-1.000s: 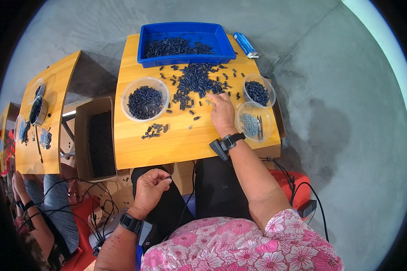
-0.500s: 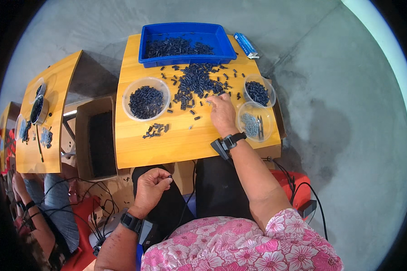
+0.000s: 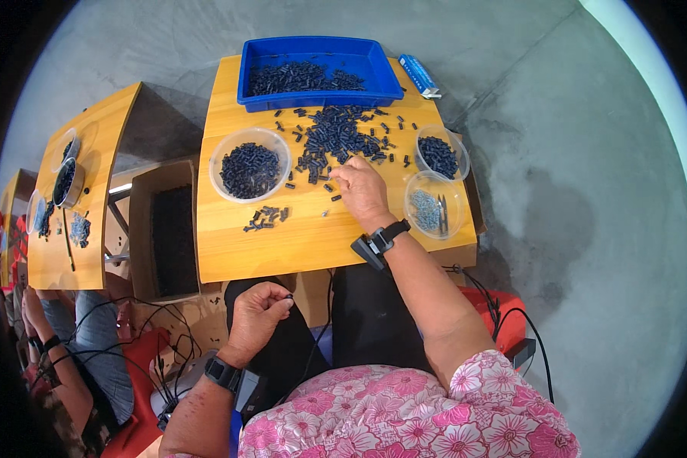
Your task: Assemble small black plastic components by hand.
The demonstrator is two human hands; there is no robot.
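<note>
My left hand (image 3: 258, 319) is held over my lap, below the table's front edge. Its thumb and forefinger pinch a small black piece (image 3: 289, 296), mostly covered by the fingers. My right hand (image 3: 360, 192) reaches over the table to the near right edge of a heap of small black cylindrical parts (image 3: 336, 130). Its fingers are bent together and point down; whatever is between the fingertips is hidden. A small loose group of black parts with light tips (image 3: 266, 218) lies to the left of this hand. A tiny pale piece (image 3: 325, 213) lies nearer the table's front.
Behind the heap stands a blue tray (image 3: 320, 101) of black parts, beside a blue-and-white box (image 3: 418, 75). Clear tubs hold black parts (image 3: 250, 171), (image 3: 438, 156) and small grey pieces with dark pointed tools (image 3: 427, 210). A cardboard box (image 3: 141, 244) and a neighbour's table (image 3: 91, 153) are at left.
My right hand has shifted slightly left along the near edge of the heap, its fingertips now closer to the middle. My left hand stays about where it was, still pinching the black piece.
</note>
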